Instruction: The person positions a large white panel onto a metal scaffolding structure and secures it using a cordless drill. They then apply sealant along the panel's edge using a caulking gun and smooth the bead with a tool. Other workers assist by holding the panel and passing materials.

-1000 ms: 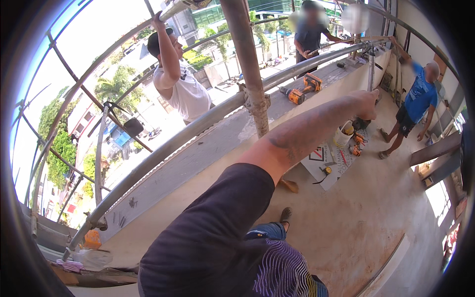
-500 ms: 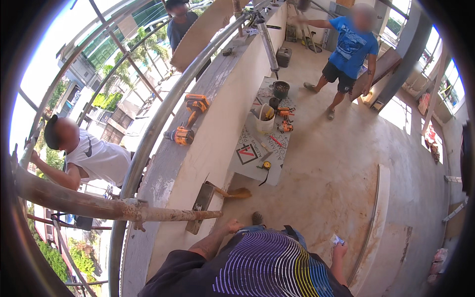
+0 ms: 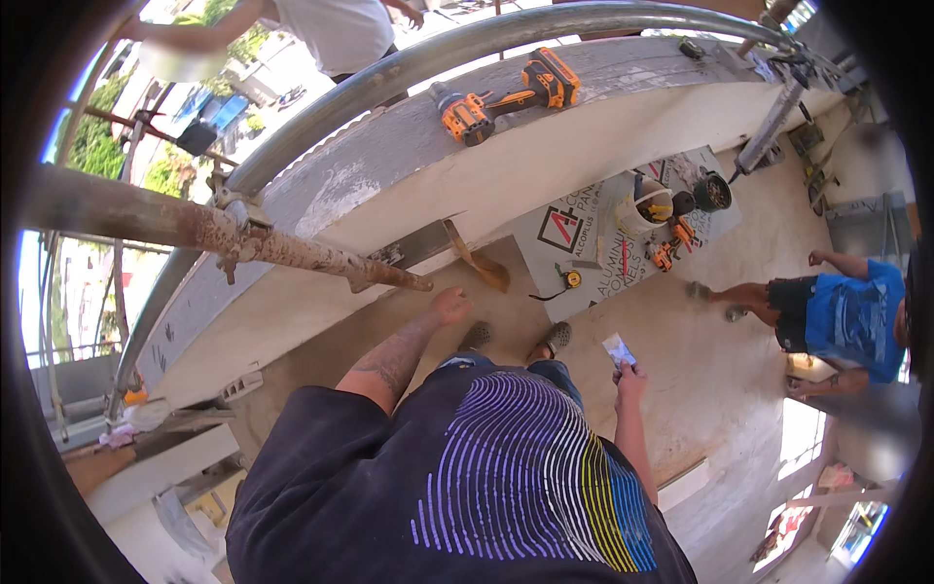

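Observation:
My right hand (image 3: 630, 378), out in front on the right, grips a small white-and-blue packet (image 3: 618, 350) by its lower end; its exact kind does not show. My left hand (image 3: 450, 307) hangs low with its fingers curled and no object visible in it. It is nearest to the end of a rusty scaffold pipe (image 3: 321, 261) and a brush-like tool with a tan head (image 3: 486, 273) beside the low wall. An orange-and-black cordless drill (image 3: 506, 95) lies on the wall's top, beyond both hands.
A grey printed panel (image 3: 589, 229) on the floor carries a white bucket (image 3: 642, 206), a black pot (image 3: 712, 192), another orange power tool (image 3: 674, 243) and a yellow tape measure (image 3: 572, 279). A person in blue (image 3: 856, 316) stands right; one in white (image 3: 336, 34) is beyond the railing.
My view has swung left, so the wall now runs across the top and the person in blue sits at the far right. The packet stays in my right hand, which is now raised further forward.

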Motion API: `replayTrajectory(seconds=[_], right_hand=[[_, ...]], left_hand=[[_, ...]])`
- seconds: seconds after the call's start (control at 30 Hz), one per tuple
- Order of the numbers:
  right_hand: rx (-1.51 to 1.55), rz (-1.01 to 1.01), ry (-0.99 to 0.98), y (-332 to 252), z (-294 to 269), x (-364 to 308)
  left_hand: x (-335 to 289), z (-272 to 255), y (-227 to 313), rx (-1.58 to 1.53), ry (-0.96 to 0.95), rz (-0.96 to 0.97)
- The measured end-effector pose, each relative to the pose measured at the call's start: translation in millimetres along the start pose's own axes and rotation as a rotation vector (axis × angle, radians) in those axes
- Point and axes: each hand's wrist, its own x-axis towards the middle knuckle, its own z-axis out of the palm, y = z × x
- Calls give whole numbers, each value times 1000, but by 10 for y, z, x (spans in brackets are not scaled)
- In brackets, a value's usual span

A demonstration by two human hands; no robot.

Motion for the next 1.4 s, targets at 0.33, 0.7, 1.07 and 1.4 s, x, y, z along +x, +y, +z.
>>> replayTrajectory(seconds=[0.33,0.7,1.07,1.4], right_hand=[[-340,-156,-748,-1576,2209,768],[-288,-265,-1057,-1187,4888,403],[-237,-999,209,-3918,2670,1856],[-291,-1029,87,-7440,-258,4623]], left_hand=[[-1736,1146,-582,-58,216,-367],[-2692,1087,-723,-370,277,-689],[-1737,1060,-370,-499,3,-691],[-53,889,384,-387,490,-283]])
